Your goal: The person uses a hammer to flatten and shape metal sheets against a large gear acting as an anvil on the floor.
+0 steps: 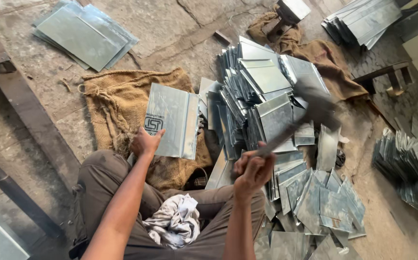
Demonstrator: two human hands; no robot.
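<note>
My left hand [145, 143] presses on the near left corner of a bent galvanised metal sheet [173, 120] that lies on a brown burlap sack [117, 96]. The sheet has a folded edge along its right side. My right hand [252, 168] grips the handle of a hammer [310, 108], raised and blurred, with its head above the pile of folded metal sheets [262, 86] to the right. I sit on the floor with my legs folded, and a crumpled grey cloth [175, 221] lies in my lap.
Flat metal sheets [83, 33] are stacked at the far left. More cut pieces [324, 202] lie scattered at the near right, another stack [411, 163] at the right edge, long sheets [363, 19] at the far right. A steel beam [31, 120] runs along the left.
</note>
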